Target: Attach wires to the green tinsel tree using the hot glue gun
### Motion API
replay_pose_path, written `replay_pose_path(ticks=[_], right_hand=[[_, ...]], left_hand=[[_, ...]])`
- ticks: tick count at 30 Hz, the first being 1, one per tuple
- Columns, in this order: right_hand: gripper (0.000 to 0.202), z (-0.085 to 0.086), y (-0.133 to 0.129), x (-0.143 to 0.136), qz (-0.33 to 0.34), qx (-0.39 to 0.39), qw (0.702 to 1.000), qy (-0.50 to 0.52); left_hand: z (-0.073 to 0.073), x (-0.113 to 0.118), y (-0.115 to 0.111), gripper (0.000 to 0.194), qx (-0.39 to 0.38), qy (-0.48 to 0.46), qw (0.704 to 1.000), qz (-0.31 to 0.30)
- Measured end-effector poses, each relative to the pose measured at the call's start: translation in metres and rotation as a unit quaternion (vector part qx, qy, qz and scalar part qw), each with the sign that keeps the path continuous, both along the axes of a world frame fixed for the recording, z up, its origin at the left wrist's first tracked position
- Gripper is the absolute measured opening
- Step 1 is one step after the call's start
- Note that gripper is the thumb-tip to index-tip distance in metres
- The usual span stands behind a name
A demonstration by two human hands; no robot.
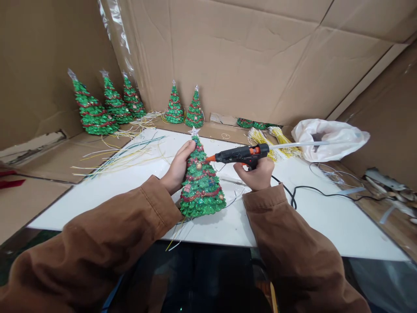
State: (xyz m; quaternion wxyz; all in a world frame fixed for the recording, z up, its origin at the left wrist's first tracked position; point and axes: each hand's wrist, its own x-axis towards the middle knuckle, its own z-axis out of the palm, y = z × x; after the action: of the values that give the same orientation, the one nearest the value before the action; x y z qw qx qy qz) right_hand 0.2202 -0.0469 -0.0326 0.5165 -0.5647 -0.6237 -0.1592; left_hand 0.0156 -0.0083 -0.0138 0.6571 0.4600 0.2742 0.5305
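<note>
A small green Christmas tree figurine [201,182] with red garlands and a clear star on top is held upright, slightly tilted, over the front of the white board. My left hand [180,166] grips its left side near the upper half; some fingers are hidden behind it. Yellow and white wires [176,237] hang out below its base. My right hand [257,173] is wrapped around the handle of a black and orange hot glue gun [239,154]. The orange nozzle points left and meets or nearly meets the tree's right side. A long glue stick [299,144] extends from the gun's back.
Several finished-looking trees [94,108] stand at the back left, and two more [194,108] against the cardboard wall [228,56]. Loose wires [120,152] lie left on the white board [94,195]. Wire bundles [276,141] and a white plastic bag [335,145] sit back right. A black cord [321,190] runs right.
</note>
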Motion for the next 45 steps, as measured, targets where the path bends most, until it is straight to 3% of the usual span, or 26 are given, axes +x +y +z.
replay_pose_path(ticks=[11,21,38,45], right_hand=[[0.014,-0.0025,0.0019,0.0016,-0.012,0.014,1.000,-0.010],[0.011,-0.0066,0.0075,0.0032,-0.013,0.166,0.981,-0.096],[0.023,-0.0080,0.0050,0.0061,-0.064,0.148,0.977,-0.137],[0.022,-0.0037,0.0011,0.0048,-0.051,0.169,0.972,-0.155]], left_hand=[[0.0018,0.0003,-0.0014,0.030,0.019,-0.003,1.000,0.014],[-0.0004,0.0000,0.0001,0.030,0.015,0.001,1.000,0.008],[-0.0008,0.0006,0.0007,0.029,0.026,-0.003,1.000,0.016],[0.0003,0.0015,-0.0004,0.028,0.040,-0.008,0.999,0.036]])
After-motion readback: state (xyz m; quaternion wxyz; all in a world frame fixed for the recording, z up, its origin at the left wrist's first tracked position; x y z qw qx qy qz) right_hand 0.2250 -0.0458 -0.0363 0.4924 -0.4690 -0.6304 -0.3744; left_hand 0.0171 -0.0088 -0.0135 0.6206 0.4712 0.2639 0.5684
